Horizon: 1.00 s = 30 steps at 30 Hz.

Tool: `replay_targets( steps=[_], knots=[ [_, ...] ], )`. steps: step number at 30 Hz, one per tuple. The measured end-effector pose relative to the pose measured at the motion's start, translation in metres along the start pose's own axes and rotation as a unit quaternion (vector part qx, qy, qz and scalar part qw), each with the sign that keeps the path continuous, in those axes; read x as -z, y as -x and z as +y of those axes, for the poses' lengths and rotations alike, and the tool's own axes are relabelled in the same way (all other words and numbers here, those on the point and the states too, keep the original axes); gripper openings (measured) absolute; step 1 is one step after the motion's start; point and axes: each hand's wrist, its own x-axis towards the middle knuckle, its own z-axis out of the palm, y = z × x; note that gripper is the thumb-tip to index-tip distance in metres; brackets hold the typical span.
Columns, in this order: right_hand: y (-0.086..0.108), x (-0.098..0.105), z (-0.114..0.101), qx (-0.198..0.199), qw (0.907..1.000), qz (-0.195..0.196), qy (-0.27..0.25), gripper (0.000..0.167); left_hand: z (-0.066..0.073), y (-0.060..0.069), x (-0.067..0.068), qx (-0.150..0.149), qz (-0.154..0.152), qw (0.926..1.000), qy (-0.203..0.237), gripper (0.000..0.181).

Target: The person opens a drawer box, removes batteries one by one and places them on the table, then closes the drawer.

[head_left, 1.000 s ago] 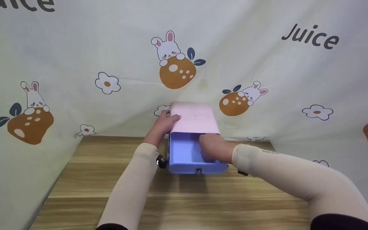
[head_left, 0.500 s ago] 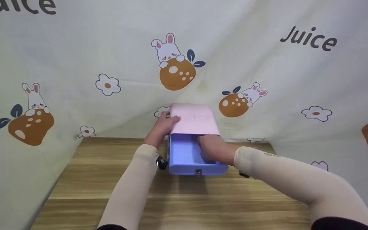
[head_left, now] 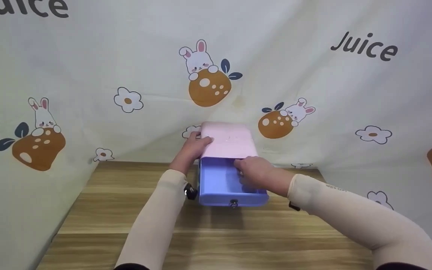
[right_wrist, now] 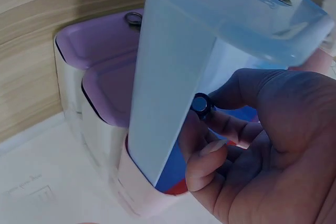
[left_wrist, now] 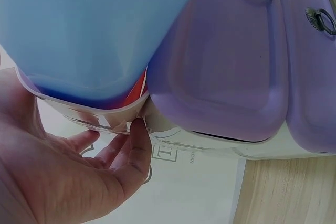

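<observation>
The work looks part-done: top drawer (head_left: pixel 218 178) out, not yet closed (lower drawers (left_wrist: pixel 226 61) closed), right hand (head_left: pixel 259 172) pinching a dark cylinder (right_wrist: pixel 200 104), left hand (head_left: pixel 194 146) gripping the cabinet (head_left: pixel 231 140).

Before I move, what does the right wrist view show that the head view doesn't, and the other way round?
Only the right wrist view: the purple drawers and, clearly, the dark round piece pinched in the right hand.
Only the head view: the Juice lettering and, plainly, the left hand gripping the pink case.
Both: the open blue drawer, right hand, pink case and table.
</observation>
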Motion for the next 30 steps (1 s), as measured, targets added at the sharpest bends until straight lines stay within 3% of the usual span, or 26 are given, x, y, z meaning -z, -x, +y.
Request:
replay_targets(
  steps=[7,14,22,30],
  knots=[
    [0.013,0.01,0.009,0.0,0.9991,0.034,-0.024,0.013,0.002,-0.001,-0.001,0.001,-0.002,1.0,-0.001,0.082],
    [0.018,0.021,0.018,-0.036,0.9966,0.028,-0.068,0.016,0.001,-0.001,-0.002,-0.003,0.001,1.0,0.002,0.081],
    [0.022,0.029,0.034,-0.054,0.9936,0.058,-0.081,0.017,-0.002,-0.001,-0.001,-0.005,-0.001,0.9999,0.013,0.081],
    [0.02,0.032,0.057,-0.087,0.9851,0.081,-0.125,0.017,-0.002,-0.001,-0.001,-0.009,0.003,0.9998,0.018,0.079]
  ],
)
